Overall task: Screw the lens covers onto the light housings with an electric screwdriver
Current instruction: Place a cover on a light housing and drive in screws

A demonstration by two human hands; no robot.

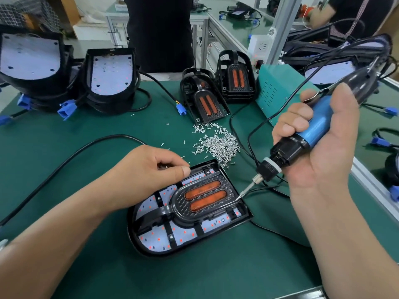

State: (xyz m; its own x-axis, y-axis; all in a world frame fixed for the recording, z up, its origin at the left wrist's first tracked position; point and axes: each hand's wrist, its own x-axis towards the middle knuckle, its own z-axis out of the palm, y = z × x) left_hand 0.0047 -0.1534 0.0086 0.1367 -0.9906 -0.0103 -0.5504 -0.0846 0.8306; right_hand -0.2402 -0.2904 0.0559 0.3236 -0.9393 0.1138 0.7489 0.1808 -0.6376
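Bench (216,277) topped w/ dark green mat, alu rail (367,180) along its R edge. Pale grey floor (6,97) shows past the far L corner. Behind, 2nd green-topped bench (228,24) on a white frame runs toward the back. A slanted alu post (282,24) stands near it w/ white socket block (260,47) at its foot. Small white table (117,18) further back, L of centre. Person in dark clothes (159,33) stands at far side of the bench; another person (349,9) top R, partly cut off. Checked fabric (26,9) in top L corner. Light even, shadows soft.
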